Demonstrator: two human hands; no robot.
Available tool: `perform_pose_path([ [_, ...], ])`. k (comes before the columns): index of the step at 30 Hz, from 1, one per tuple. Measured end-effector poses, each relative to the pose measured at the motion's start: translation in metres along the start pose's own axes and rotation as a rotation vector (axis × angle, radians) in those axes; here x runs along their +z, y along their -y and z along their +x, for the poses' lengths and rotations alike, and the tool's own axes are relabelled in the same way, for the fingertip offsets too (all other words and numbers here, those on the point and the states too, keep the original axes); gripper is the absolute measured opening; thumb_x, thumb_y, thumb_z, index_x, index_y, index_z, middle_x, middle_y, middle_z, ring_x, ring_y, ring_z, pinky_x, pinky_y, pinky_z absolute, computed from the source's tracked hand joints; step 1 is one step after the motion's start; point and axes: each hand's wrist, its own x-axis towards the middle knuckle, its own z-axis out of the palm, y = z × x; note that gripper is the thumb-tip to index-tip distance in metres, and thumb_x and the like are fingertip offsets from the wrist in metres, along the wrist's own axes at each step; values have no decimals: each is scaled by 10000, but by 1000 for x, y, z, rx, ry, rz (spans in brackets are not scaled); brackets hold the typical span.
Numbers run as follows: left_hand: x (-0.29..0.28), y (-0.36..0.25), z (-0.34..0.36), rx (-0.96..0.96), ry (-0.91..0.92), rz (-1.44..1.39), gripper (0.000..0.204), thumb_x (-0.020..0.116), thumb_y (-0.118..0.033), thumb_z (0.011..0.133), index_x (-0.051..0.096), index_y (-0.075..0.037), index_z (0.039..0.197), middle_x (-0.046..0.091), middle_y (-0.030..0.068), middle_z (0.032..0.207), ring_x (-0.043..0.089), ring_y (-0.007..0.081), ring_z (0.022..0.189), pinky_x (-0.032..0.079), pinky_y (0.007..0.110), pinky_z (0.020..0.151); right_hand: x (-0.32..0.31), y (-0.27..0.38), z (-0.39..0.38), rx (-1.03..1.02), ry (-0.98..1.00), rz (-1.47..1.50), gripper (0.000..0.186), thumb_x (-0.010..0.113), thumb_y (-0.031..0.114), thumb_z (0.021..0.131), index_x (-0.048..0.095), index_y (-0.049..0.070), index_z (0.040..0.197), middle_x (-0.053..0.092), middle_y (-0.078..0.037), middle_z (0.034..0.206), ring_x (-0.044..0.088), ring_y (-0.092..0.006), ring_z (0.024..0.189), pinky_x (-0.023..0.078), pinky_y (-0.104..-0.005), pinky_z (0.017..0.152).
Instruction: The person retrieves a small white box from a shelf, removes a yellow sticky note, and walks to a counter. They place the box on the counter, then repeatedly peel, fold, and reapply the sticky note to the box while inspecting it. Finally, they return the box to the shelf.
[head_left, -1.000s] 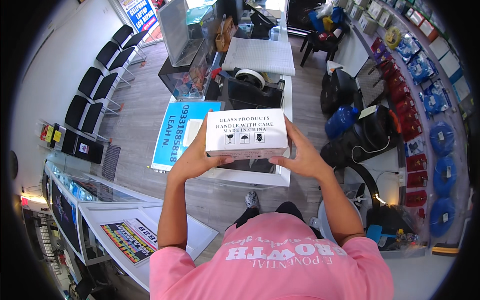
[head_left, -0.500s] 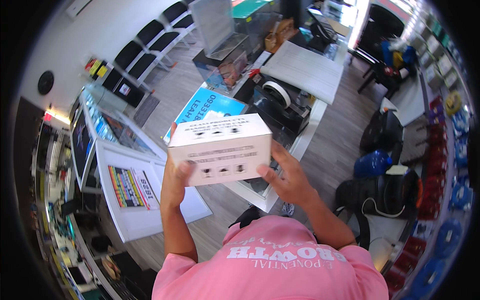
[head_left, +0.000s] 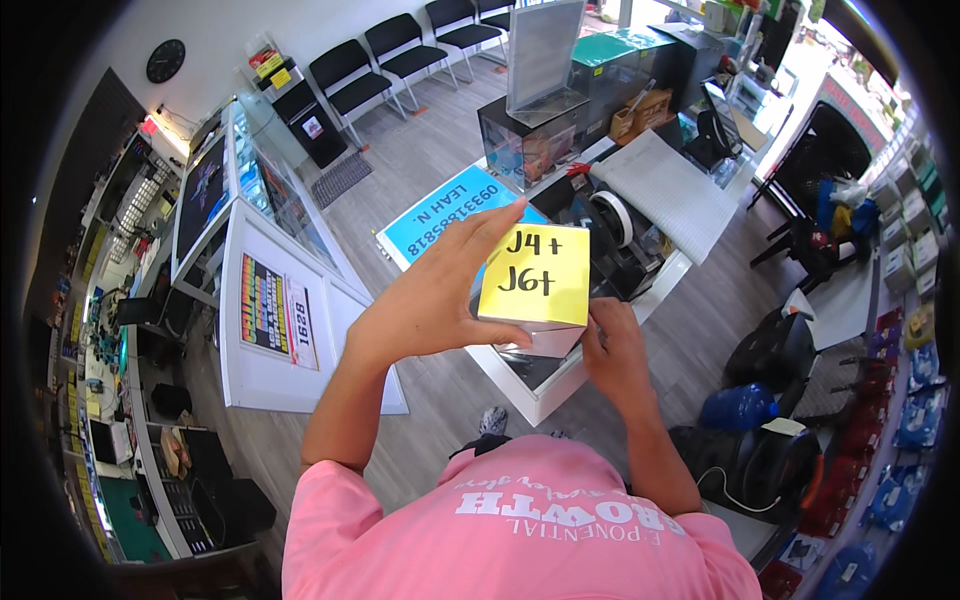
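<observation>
Held up in front of me is a small white cardboard box (head_left: 550, 342), its end face covered by a yellow label (head_left: 530, 285) with black handwriting. My left hand (head_left: 435, 285) grips the box from its left side, fingers along the top and thumb under the lower edge. At the lower right corner of the box, my right hand (head_left: 618, 350) has its fingers curled against the side. Part of those fingers is hidden behind the box.
Below the box stands a white-framed glass counter (head_left: 545, 395) with a blue sign (head_left: 440, 210) and a white tape roll (head_left: 612, 218). A white display case (head_left: 300, 340) is to the left. Black chairs (head_left: 355, 80) line the far wall; a blue container (head_left: 738, 405) sits at right.
The box has been turned from its long printed side to its yellow-labelled end and has shifted right. My left hand now reaches across its left side; my right hand has moved slightly right.
</observation>
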Motion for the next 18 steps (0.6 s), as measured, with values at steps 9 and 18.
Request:
perform_pose_path([
  [9,51,70,1,38,-99,-713,1372,988,-349,535,210,-120,1641,437,145,1547,439,330,1414,295,455,1203,17,21,-7,-242,-121,397,1082,868,311,813,196,99,1634,309,-165,1641,438,-340,1432,383,-421,1159],
  [18,57,93,13,118,-25,-859,1409,967,-392,513,183,-127,1654,381,139,1613,409,326,1456,275,453,1215,51,24,-5,-140,-146,234,1308,948,226,706,55,150,1659,288,-215,1634,421,-352,1452,398,-460,1167],
])
